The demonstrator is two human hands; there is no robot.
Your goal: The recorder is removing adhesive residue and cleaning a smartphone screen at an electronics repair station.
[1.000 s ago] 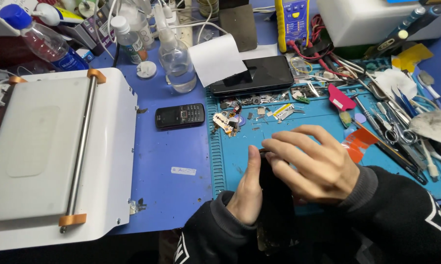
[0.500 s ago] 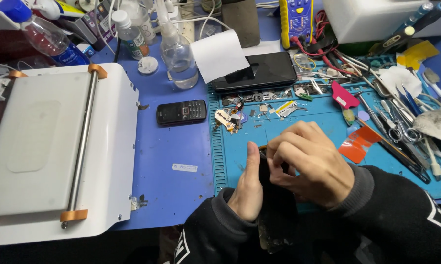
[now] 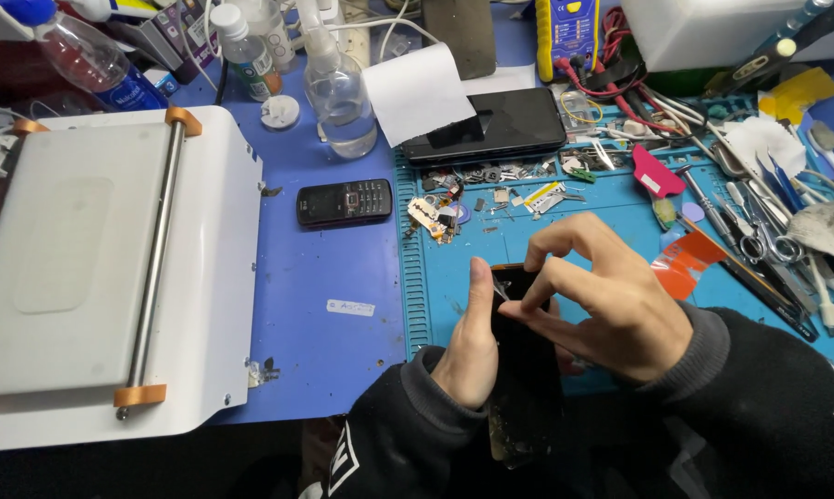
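The right hand (image 3: pixel 611 305) has lifted a little, and its fingers now pinch the top edge of the black phone (image 3: pixel 525 370). The left hand (image 3: pixel 472 337) grips the phone's side, over the blue mat (image 3: pixel 565 231). A small button phone (image 3: pixel 345 202) lies near on the table (image 3: pixel 334 296). Clear bottles (image 3: pixel 335 88) stand behind, beside a white machine (image 3: pixel 103 268). Tools (image 3: pixel 759 231) lie to the right.

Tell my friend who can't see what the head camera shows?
Two hands hold a dark phone over a blue mat: the left hand steadies its side, the right hand pinches its top edge. Left sits a white machine, beside a small black phone.
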